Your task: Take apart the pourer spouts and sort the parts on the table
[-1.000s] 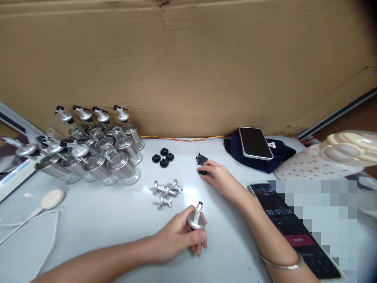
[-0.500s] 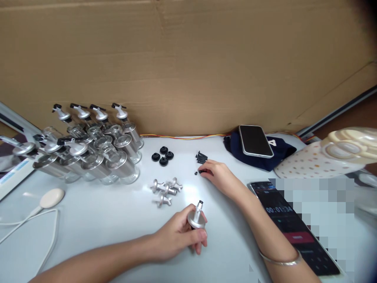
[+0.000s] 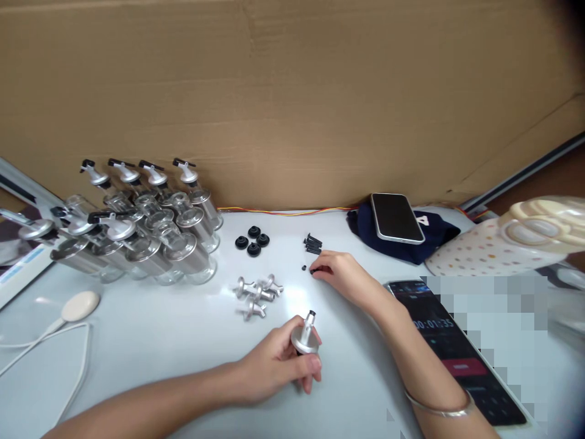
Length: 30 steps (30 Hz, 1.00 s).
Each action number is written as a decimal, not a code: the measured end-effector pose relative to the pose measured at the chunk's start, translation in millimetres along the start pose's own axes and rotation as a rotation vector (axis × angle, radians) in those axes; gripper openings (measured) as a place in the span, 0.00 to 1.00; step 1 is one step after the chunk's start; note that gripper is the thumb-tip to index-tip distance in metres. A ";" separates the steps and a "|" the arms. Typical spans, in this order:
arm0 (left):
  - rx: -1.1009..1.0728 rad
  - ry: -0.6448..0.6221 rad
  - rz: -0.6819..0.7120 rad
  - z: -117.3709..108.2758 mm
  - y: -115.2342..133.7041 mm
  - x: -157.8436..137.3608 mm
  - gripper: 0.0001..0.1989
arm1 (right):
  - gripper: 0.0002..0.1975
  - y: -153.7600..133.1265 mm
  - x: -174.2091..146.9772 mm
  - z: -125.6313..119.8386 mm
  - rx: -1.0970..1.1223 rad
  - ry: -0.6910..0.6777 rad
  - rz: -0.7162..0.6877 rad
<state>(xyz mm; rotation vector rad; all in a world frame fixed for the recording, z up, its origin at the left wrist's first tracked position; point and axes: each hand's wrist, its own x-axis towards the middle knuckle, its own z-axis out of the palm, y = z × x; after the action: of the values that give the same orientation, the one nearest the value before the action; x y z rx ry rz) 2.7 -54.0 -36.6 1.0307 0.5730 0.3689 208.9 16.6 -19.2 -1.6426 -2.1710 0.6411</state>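
My left hand (image 3: 286,363) is wrapped round a silver bottle pourer (image 3: 306,339), its spout pointing up with a black tip on top. Low over the table, my right hand (image 3: 340,274) has its thumb and fingers pinched together at a small black cap (image 3: 313,271), partly hidden by the fingertips. Just left of these fingers lies another tiny black cap (image 3: 304,267). Black levers (image 3: 313,245) lie in a small pile beyond the right hand. Several loose silver pourer spouts (image 3: 256,292) are spread out beyond the left hand, with ridged black stoppers (image 3: 253,249) grouped behind them.
Glass bottles (image 3: 189,250) crowd the left side, some topped with pourers. A white charging puck (image 3: 80,306) with cable lies at the left front. On the right are a timer phone (image 3: 457,347), another phone (image 3: 397,218) on a dark cap (image 3: 439,235), and a dotted tumbler (image 3: 479,244).
My right hand has shifted slightly toward me, with the small black cap at its fingertips. The left hand and its pourer have stayed in place.
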 end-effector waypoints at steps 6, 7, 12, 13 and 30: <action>-0.004 0.005 -0.013 -0.4 0.6 0.8 0.27 | 0.09 -2.4 -3.9 -6.3 -0.025 -0.043 0.058; -0.003 0.005 -0.014 -0.2 0.5 0.9 0.27 | 0.08 -2.8 -4.1 -6.8 -0.028 -0.050 0.069; -0.003 0.001 -0.016 0.2 0.5 1.2 0.26 | 0.06 -5.1 -3.9 -3.8 -0.020 -0.022 0.052; -0.005 0.003 -0.017 0.1 0.6 1.2 0.26 | 0.06 -5.5 -3.4 -1.8 -0.014 0.009 0.032; -0.078 0.011 0.022 -2.6 -1.7 3.4 0.23 | 0.08 -4.8 -3.5 0.6 -0.023 0.036 -0.072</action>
<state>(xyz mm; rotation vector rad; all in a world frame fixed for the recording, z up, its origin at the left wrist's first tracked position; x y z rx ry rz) 3.9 -51.2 -40.0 0.9607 0.5537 0.4136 205.7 12.1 -17.1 -1.5677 -2.2086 0.5636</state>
